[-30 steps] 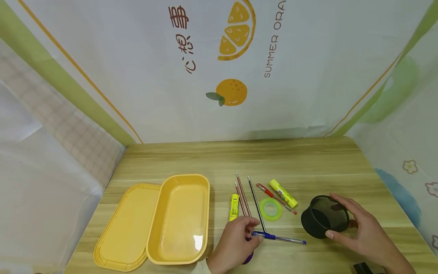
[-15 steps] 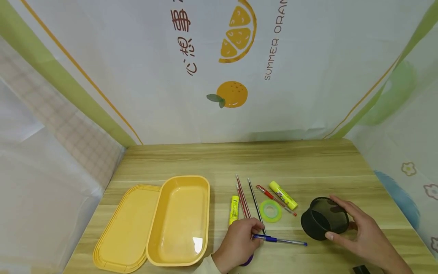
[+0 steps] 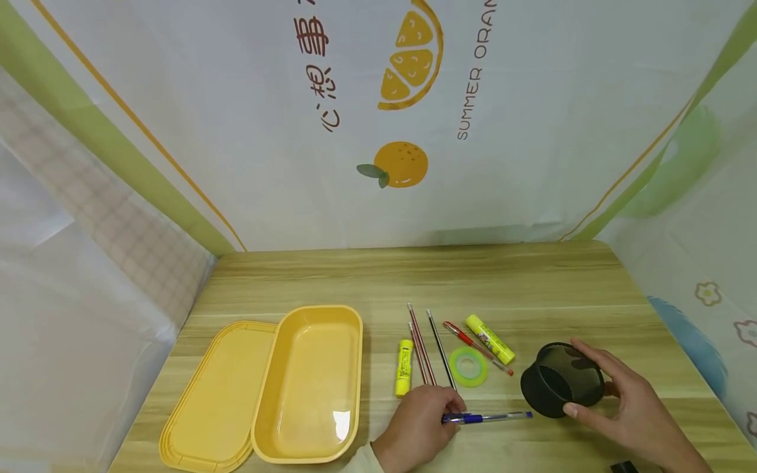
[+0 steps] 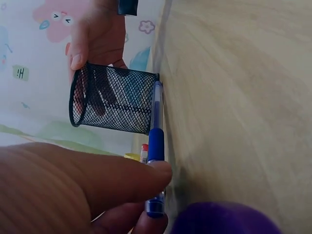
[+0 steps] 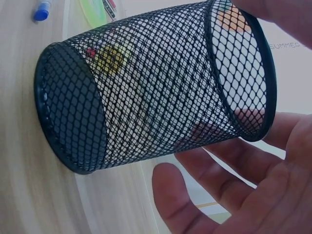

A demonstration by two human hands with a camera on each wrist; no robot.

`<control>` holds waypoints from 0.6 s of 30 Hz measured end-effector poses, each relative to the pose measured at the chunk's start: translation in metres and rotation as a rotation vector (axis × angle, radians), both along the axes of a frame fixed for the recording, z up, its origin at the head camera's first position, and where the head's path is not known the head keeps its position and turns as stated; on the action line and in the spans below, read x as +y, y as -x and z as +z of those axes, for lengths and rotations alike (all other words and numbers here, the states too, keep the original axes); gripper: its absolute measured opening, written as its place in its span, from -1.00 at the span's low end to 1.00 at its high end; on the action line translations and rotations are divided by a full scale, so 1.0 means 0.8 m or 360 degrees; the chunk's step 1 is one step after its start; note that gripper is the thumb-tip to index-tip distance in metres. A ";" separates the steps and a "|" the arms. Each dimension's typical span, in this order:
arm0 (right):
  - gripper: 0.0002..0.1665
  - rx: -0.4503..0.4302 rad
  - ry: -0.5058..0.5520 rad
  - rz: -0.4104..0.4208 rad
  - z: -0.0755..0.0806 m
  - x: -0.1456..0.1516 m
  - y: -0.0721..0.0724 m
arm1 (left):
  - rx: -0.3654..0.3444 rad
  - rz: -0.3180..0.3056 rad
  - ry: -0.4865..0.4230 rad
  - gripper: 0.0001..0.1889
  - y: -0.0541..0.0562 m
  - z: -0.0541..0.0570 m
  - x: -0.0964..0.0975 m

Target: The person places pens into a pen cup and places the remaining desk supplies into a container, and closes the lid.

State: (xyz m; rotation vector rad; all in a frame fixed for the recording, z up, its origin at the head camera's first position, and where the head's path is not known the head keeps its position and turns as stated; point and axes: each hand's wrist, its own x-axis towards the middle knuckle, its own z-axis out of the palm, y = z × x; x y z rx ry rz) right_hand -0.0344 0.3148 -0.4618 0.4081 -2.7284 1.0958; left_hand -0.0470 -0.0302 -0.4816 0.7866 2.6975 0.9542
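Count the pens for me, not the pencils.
2: a slim blue plastic pen in the left hand's grip, and a slim red plastic pen on the pale wood-grain table. That hand could hide others.

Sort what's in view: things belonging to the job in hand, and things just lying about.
Seemingly in the job:
blue pen, pinched by the left hand
black mesh cup, held by the right hand

Apparently just lying about:
yellow box
yellow lid
two glue sticks
three pencils
red pen
tape roll
purple object, partly seen
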 end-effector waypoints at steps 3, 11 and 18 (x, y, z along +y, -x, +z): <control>0.22 0.0002 -0.0008 -0.0001 0.000 0.000 0.000 | 0.0050 -0.0002 -0.0004 -0.79 -0.002 0.001 0.000; 0.23 -0.0001 -0.0017 -0.0008 0.000 0.001 0.001 | -0.0037 0.0044 -0.0193 -0.79 0.000 0.006 -0.003; 0.22 0.0011 0.0019 0.0011 -0.001 0.000 -0.002 | -0.0196 0.0133 -0.0628 -0.74 0.002 0.003 -0.004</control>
